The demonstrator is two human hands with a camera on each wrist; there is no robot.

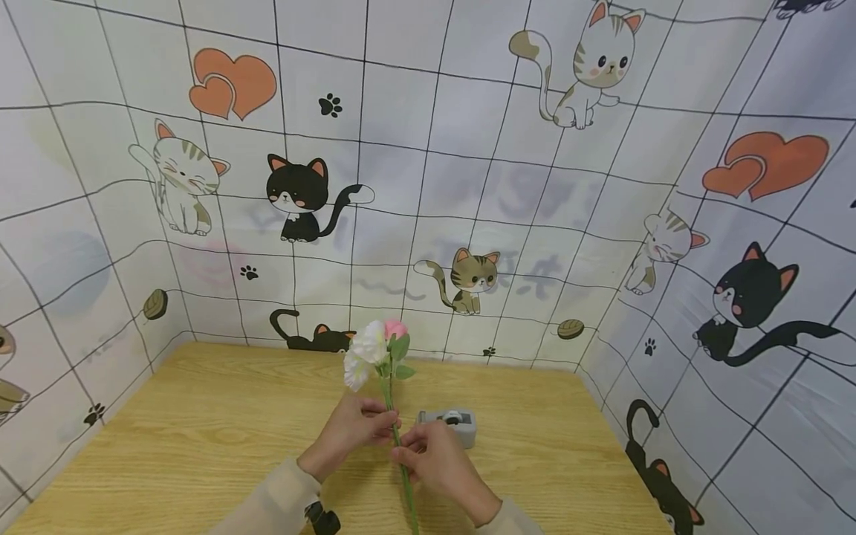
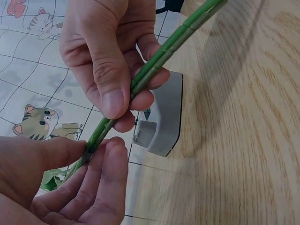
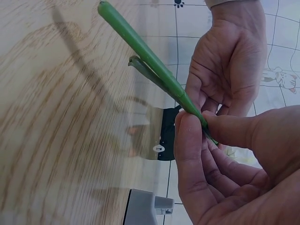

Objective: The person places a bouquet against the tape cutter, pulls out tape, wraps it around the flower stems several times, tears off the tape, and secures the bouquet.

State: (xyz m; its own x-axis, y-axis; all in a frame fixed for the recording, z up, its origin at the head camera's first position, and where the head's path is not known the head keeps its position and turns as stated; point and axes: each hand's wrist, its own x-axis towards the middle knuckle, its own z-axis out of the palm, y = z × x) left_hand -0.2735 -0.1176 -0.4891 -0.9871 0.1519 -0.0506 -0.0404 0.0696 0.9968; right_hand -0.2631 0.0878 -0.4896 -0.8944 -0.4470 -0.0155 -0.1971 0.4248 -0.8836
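Artificial flowers with white blooms (image 1: pixel 369 343), a pink bloom (image 1: pixel 396 328) and green leaves are held together above the wooden table. Their green stems (image 2: pixel 161 56) lie side by side, slanting, and one lower end (image 3: pixel 136 61) stops short of the other. My left hand (image 1: pixel 354 429) pinches the stems between thumb and fingers, just below the blooms. Right below it, my right hand (image 1: pixel 443 462) pinches the same stems, its thumb and fingertips (image 3: pixel 190 126) pressed on them. Beyond my right hand stands a grey tape dispenser (image 1: pixel 466 429), partly hidden by that hand in the head view.
The wooden table (image 1: pixel 221 423) reaches back to a white cloth wall (image 1: pixel 394 186) printed with grid lines, cats and hearts. Cloth also stands along both sides. A black object (image 1: pixel 322 519) shows at my left sleeve.
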